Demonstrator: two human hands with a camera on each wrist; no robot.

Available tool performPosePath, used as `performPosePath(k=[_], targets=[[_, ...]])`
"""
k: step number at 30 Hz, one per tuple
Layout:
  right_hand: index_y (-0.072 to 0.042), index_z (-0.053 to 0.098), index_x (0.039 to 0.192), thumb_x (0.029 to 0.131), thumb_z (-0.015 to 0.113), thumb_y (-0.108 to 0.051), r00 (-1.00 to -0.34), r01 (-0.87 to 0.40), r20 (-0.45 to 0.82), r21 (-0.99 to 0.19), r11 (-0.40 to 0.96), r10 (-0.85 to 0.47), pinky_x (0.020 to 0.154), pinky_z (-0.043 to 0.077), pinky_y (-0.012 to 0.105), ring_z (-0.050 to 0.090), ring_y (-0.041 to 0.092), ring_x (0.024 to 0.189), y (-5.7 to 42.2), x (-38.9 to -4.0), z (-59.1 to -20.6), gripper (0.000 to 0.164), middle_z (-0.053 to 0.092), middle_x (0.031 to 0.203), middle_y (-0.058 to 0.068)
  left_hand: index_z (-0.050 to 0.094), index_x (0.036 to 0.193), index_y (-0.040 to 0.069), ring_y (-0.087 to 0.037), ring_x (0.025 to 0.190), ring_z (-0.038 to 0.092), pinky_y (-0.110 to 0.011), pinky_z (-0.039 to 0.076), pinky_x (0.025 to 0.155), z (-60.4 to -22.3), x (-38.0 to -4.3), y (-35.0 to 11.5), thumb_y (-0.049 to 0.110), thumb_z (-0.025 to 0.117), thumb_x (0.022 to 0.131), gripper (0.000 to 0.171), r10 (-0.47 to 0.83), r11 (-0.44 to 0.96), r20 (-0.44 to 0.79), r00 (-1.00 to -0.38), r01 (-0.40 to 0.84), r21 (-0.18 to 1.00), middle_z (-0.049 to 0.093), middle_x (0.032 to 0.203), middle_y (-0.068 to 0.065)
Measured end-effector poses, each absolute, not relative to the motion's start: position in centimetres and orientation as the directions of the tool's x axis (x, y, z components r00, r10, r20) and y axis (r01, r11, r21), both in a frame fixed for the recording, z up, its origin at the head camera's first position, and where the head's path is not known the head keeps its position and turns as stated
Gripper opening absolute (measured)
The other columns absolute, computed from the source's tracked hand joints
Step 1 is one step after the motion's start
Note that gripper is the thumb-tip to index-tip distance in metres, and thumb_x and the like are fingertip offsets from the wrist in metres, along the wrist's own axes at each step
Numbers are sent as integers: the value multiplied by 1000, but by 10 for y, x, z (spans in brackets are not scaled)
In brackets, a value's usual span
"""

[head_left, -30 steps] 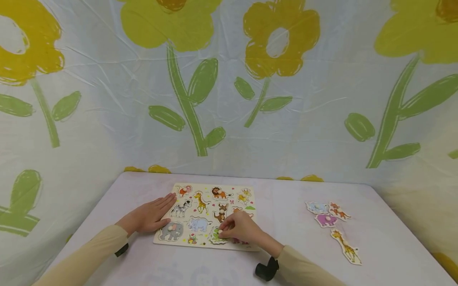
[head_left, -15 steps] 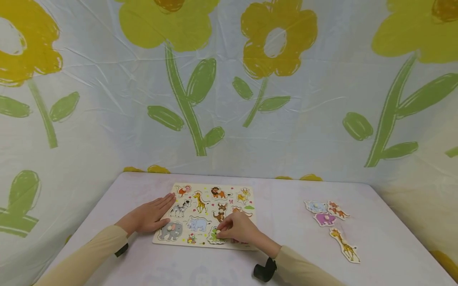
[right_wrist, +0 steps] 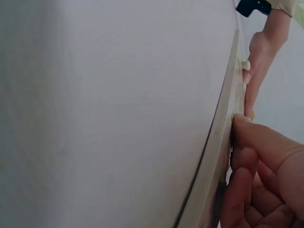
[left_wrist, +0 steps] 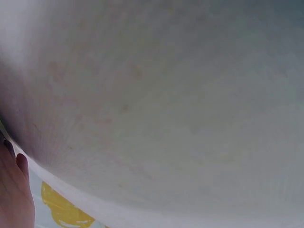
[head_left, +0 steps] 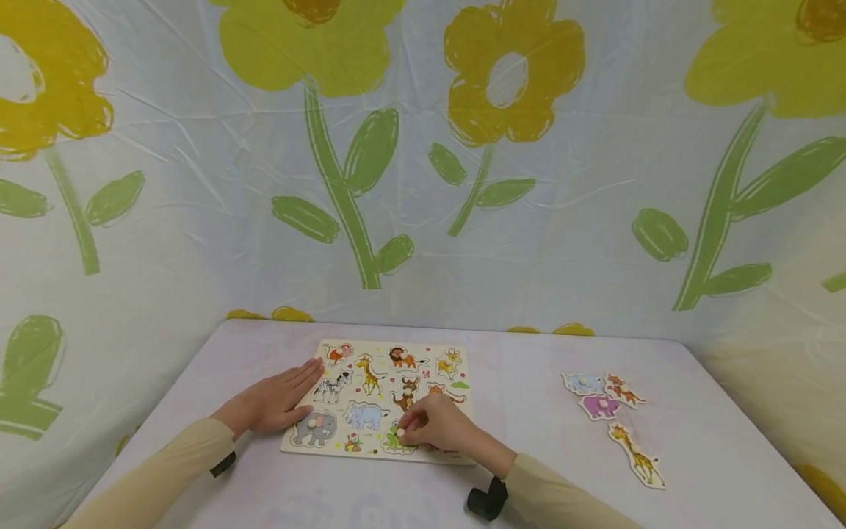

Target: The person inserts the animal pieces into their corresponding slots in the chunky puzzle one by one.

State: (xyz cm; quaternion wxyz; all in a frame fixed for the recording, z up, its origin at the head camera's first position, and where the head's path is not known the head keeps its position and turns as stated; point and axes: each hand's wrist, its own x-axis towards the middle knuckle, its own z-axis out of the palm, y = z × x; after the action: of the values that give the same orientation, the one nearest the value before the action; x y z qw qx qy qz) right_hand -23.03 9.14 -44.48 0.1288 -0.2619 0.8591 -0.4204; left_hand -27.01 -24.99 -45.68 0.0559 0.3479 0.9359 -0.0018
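Note:
A wooden animal peg puzzle board (head_left: 311, 453) lies on the table in the head view. My right hand (head_left: 441, 426) pinches the small knob of the green frog puzzle piece (head_left: 391, 443) at the board's near edge; the piece appears level with its recess. In the right wrist view, the right hand's thumb and fingers (right_wrist: 266, 142) are bent close above the board's edge. My left hand (head_left: 280, 398) rests with straight fingers over the board's left edge, beside the zebra picture (head_left: 332, 387) and the grey elephant piece (head_left: 313, 428). The right hand covers the board's lower right part.
To the right on the table (head_left: 529, 455) lie several loose pieces: a pale blue animal (head_left: 583, 383), an orange-brown animal (head_left: 623, 390), a purple animal (head_left: 598, 407) and a giraffe (head_left: 637, 457). A flower-printed cloth (head_left: 568, 250) stands behind the table.
The frog piece, pinched in the right hand, has shifted slightly left and toward the near edge, and now sits lower against the board. My left hand has stayed on the board's left edge.

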Motion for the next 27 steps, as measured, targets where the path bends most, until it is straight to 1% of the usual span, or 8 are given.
performPosePath(k=[5, 10, 13, 17, 21, 24, 27], targets=[[-3, 74, 86, 78, 79, -11, -829, -346, 8, -793, 501, -559, 43, 37, 14, 48, 0, 50, 90, -229, -444, 13, 67, 67, 1, 22, 151, -2, -33, 147, 21, -47, 29, 116, -457, -271, -251, 44, 37, 100, 70, 653, 756, -106, -750, 653, 41, 20, 160, -17], [-3, 74, 90, 80, 77, -11, -822, -389, 31, -759, 522, -569, 50, 41, 14, 50, -1, 57, 92, -227, -441, 13, 67, 69, -2, 21, 152, -1, -33, 148, 20, -47, 29, 117, -459, -274, -250, 45, 36, 101, 70, 654, 755, -110, -748, 655, 39, 19, 160, -16], [-4, 73, 95, 81, 74, -8, -801, -423, 35, -739, 525, -597, 56, 44, 14, 51, -2, 61, 96, -226, -441, 14, 67, 73, -3, 21, 151, -2, -33, 148, 20, -47, 29, 117, -458, -274, -249, 45, 36, 101, 70, 660, 750, -106, -744, 660, 43, 19, 160, -17], [-8, 72, 104, 84, 71, -7, -769, -427, 8, -750, 505, -639, 60, 46, 14, 54, -2, 65, 103, -225, -441, 20, 68, 80, -4, 23, 151, -3, -34, 147, 22, -47, 30, 116, -457, -273, -249, 44, 36, 101, 70, 659, 751, -106, -745, 659, 39, 20, 159, -18], [-12, 72, 106, 84, 72, -9, -738, -438, -14, -752, 493, -675, 60, 45, 14, 51, -2, 64, 113, -227, -442, 22, 69, 86, -4, 23, 151, -1, -33, 147, 22, -47, 30, 116, -459, -274, -250, 45, 36, 101, 70, 655, 754, -104, -748, 656, 38, 20, 160, -16], [-10, 71, 107, 83, 72, -8, -713, -459, -5, -753, 472, -701, 60, 44, 13, 50, -2, 65, 121, -225, -440, 24, 70, 89, 0, 23, 151, -1, -34, 147, 23, -48, 31, 115, -460, -275, -250, 45, 37, 100, 70, 660, 750, -97, -745, 660, 44, 21, 159, -17], [-9, 71, 108, 84, 71, -6, -703, -478, 17, -752, 455, -711, 61, 46, 14, 51, -2, 68, 130, -222, -438, 24, 70, 89, 1, 23, 151, -2, -35, 146, 24, -49, 32, 114, -461, -274, -252, 45, 38, 100, 71, 667, 744, -89, -740, 667, 37, 22, 159, -18]])
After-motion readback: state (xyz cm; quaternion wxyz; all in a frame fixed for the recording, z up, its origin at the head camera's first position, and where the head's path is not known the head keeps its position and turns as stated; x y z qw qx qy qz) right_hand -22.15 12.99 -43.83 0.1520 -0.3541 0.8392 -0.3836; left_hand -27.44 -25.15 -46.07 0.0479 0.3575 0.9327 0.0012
